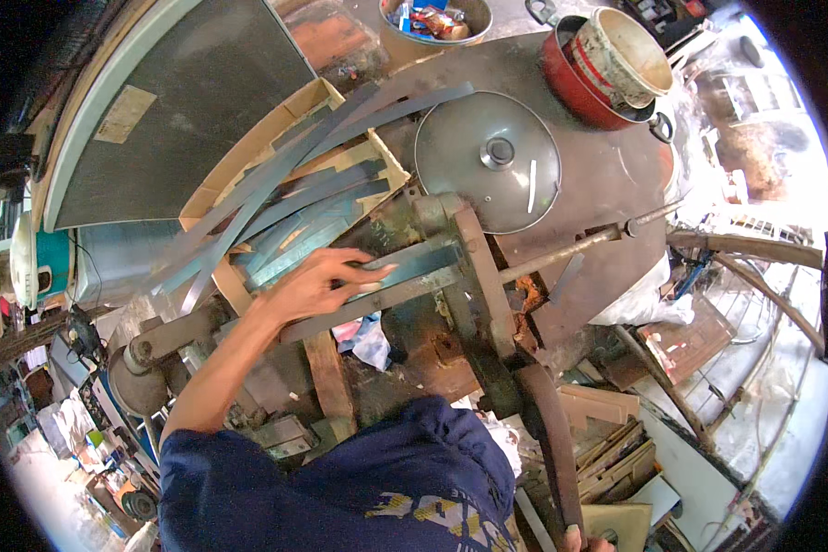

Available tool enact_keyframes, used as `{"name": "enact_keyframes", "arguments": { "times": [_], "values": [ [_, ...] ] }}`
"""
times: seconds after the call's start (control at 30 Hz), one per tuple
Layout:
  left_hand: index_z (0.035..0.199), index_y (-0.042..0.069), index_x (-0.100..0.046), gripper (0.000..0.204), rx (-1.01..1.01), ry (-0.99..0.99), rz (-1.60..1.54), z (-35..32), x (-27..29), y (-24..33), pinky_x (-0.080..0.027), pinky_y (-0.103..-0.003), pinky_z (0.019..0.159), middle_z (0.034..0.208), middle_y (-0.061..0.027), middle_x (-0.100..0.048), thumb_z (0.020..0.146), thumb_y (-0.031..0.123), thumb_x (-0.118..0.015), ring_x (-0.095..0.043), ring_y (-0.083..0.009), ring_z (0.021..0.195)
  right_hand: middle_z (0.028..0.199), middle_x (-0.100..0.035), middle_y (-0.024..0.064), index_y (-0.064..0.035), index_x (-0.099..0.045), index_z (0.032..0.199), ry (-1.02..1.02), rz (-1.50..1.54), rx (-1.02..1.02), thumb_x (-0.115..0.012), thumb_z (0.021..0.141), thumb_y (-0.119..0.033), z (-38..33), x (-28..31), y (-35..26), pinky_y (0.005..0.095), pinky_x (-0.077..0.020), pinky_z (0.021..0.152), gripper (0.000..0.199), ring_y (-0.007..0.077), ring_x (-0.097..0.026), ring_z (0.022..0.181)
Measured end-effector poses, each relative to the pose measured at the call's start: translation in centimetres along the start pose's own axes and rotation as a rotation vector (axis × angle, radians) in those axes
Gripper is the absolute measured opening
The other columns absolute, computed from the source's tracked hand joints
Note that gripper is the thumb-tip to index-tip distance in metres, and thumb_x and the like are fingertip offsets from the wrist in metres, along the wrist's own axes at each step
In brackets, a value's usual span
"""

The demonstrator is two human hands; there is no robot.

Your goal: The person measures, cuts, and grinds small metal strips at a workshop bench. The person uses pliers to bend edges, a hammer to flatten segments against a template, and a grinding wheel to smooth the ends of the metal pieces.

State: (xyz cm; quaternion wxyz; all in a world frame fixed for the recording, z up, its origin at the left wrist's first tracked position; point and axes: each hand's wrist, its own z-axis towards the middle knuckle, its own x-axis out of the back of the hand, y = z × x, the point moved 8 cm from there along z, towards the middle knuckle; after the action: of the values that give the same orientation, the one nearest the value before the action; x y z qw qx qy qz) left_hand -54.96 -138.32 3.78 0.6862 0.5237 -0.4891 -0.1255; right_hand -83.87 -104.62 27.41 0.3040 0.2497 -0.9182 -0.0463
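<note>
My left hand (317,283) reaches across a bench-mounted lever shear (488,276), fingers bent and fingertips together on a blue-grey metal strip (425,265). That strip lies along the shear's bed, its far end at the upright arm. At the lower edge of the picture, my right hand (587,543) is wrapped round the end of the long dark lever (554,442); only its thumb and some fingers show. Beyond my left hand, a cardboard box (239,175) holds several loose metal strips (313,207), some sticking out over its edges.
A glass pot lid (488,198) lies on the brown table (607,202). Behind it stand a red pot (566,83) with a stained white bucket (630,55) in it. A metal rod (589,244) crosses at right. Wooden pieces (616,469) are stacked beside the lever.
</note>
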Motion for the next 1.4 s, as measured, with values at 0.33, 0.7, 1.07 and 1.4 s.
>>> {"name": "enact_keyframes", "arguments": {
  "times": [0.33, 0.7, 1.07, 1.4],
  "values": [
    [0.128, 0.012, -0.064, 0.036, 0.067, -0.040, -0.097, 4.5, -2.1, 0.5, -0.044, -0.042, 0.067, 0.079, -0.0182, -0.055, 0.093, 0.017, -0.060, -0.055, -0.0323, 0.073, 0.055, -0.048, 0.0198, 0.0090, -0.060, 0.077, 0.135, 0.119, 0.129, -0.050, 0.091, -0.066, -0.5, 0.3, -1.6, 0.0460, -0.0362, 0.053, 0.077, 0.0235, -0.046, 0.053],
    [0.129, 0.012, -0.064, 0.039, 0.030, -0.042, -0.090, 4.6, -1.9, 0.5, -0.044, -0.039, 0.064, 0.079, -0.0160, -0.054, 0.091, 0.014, -0.063, -0.053, -0.0298, 0.069, 0.052, -0.041, 0.0161, 0.0081, -0.057, 0.072, 0.099, 0.109, 0.120, -0.055, 0.094, -0.054, 0.0, -0.1, -0.7, 0.0450, -0.0302, 0.050, 0.066, 0.0206, -0.036, 0.052],
    [0.125, 0.013, -0.067, 0.037, 0.053, -0.032, 0.017, 4.5, -2.8, 0.9, -0.048, -0.038, 0.069, 0.088, -0.0169, -0.060, 0.088, 0.011, -0.065, -0.060, -0.0309, 0.078, 0.055, -0.044, 0.0126, 0.0076, -0.057, 0.072, 0.388, 0.222, 0.455, -0.062, 0.090, -0.052, 2.1, -0.7, -0.4, 0.0387, -0.0385, 0.052, 0.063, 0.0266, -0.047, 0.050],
    [0.111, 0.007, -0.073, 0.028, 0.121, 0.382, 0.061, 2.5, 1.8, 2.3, -0.049, -0.031, 0.072, 0.091, -0.0161, -0.071, 0.083, 0.009, -0.071, -0.065, -0.0205, 0.078, 0.072, -0.060, 0.0233, -0.0004, -0.068, 0.097, 0.169, 0.422, 0.765, -0.056, 0.087, -0.043, 21.8, -16.9, 0.9, 0.0464, -0.0446, 0.070, 0.045, 0.0401, -0.057, 0.075]
  ]
}}
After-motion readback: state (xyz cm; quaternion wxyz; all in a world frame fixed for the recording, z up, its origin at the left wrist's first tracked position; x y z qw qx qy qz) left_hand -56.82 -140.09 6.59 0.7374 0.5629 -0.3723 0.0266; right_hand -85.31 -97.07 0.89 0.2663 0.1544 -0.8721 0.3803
